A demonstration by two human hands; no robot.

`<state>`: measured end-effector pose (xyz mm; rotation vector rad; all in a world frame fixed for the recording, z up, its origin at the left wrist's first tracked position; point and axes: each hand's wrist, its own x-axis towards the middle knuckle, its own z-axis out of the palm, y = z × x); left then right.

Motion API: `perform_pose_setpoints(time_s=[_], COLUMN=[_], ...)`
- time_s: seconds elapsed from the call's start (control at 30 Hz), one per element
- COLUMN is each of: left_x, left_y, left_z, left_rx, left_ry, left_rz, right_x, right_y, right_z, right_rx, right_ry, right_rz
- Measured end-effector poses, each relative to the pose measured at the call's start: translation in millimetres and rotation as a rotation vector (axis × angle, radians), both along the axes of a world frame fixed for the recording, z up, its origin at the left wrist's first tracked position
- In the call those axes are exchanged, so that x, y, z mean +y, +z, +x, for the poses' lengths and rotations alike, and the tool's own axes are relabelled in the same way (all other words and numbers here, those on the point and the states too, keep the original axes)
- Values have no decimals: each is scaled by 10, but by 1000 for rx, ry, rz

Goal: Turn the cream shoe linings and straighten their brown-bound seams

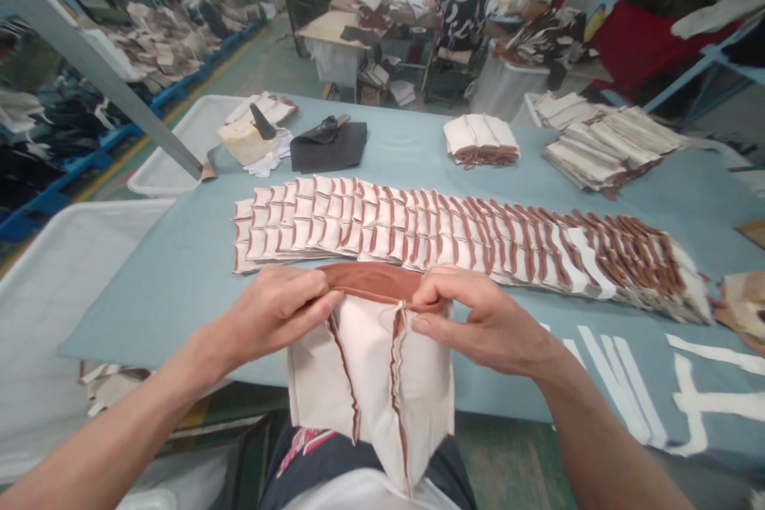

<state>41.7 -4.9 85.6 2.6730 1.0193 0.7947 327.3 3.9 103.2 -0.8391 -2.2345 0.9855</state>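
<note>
Between my two hands hangs a sewn fabric piece [364, 351], cream on the outside with brown seam edges and a brown inner face showing at its open top. My left hand [278, 307] pinches the top edge on the left, thumb in front. My right hand [478, 315] grips the same edge on the right, fingers curled over it. The lower part of the piece hangs over the table's front edge, above my lap. Just beyond it lies a long overlapping row of similar cream and brown pieces [382, 219].
White fabric strips [621, 382] lie at the right on the blue table [155, 279]. Farther back are a dark folded cloth [328, 145], a small stack of pieces [481, 137] and a larger stack [610, 139]. White bins [77, 255] stand at the left. A person [463, 8] sits beyond.
</note>
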Motion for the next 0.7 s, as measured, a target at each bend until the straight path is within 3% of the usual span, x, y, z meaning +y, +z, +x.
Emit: perform_pose_setpoints(time_s=[0.1,0.17,0.3,0.4,0.53,0.7], left_x=[40,44,74,127,157,98], left_y=[-121,-157,-84,50,215,340], left_z=[29,41,16,31,157,283], left_rx=[29,-18,-174,-246,-313,-313], left_ry=[63,110,94,-34,-253,-294], left_rz=[170,164,-231,-489,-542,-593], right_x=[3,15,38,52,64,46], right_y=[119,171,237,280,317,263], right_z=[-103,-145,-153,-169,-248,-269], right_rx=[-4,16,70,77,59,60], right_ry=[-13,-20,-15,13,59,51], right_rz=[-36,-87,-184,-192,-161,-129])
